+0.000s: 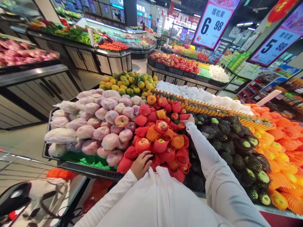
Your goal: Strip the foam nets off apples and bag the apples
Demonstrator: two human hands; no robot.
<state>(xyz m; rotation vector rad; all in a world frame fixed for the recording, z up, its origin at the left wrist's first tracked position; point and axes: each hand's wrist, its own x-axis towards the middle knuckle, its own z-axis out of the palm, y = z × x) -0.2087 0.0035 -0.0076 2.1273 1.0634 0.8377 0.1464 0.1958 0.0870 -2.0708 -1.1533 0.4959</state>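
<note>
Apples in red and orange foam nets are heaped in the middle of the display. At the far right side of this heap, my right hand is closed on an apple in a red foam net, its fingers partly hidden. My left hand lies at the near edge of the heap, fingers apart and resting against the netted apples, holding nothing. Plastic-wrapped apples are piled to the left. Green apples in black foam nets lie right of my right forearm.
Yellow-green citrus fruit and white-wrapped fruit sit at the back. Orange-netted fruit is on the right. A shopping cart with a bag stands at lower left. Price signs hang overhead.
</note>
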